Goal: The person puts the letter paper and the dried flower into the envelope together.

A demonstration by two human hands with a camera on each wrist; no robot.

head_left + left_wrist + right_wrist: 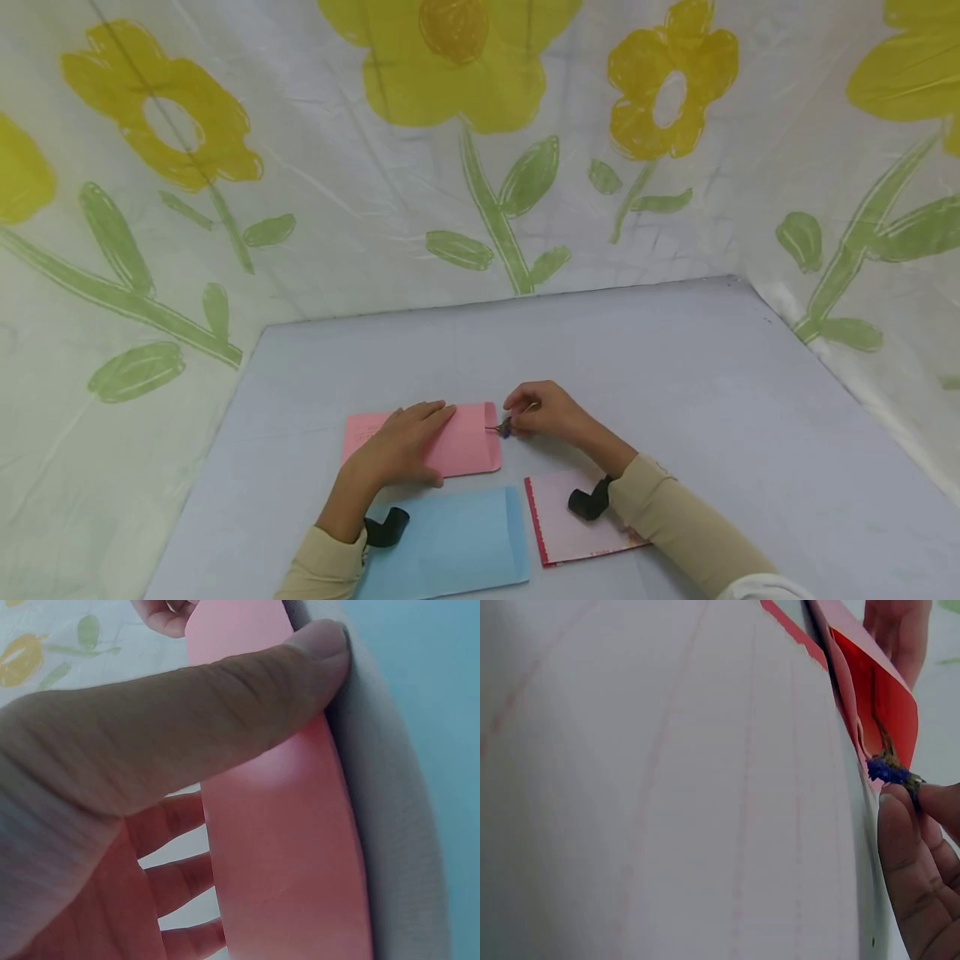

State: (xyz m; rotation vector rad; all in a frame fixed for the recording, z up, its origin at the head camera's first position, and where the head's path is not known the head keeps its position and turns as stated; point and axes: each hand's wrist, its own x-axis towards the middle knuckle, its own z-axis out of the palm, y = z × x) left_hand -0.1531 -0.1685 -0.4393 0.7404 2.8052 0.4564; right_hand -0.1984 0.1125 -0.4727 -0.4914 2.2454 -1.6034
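Note:
The pink envelope [465, 442] lies lengthwise on the table, its mouth facing right. My left hand [408, 437] spans it and grips it, thumb at the near edge and fingertips along the far edge. In the right wrist view, the envelope's mouth [889, 705] gapes, showing a red-looking inside. Between thumb and fingers, my right hand [547, 410] pinches a small dried flower [889, 771] with a blue head. Its thin brown stem [883, 735] points left and reaches into the mouth, while the head stays outside.
A light blue envelope [457, 542] lies in front of the pink one. To its right is a pale pink sheet or envelope [555, 517] with a red edge, partly under my right forearm. A white curtain [337, 208] with painted yellow flowers hangs behind the table [637, 350].

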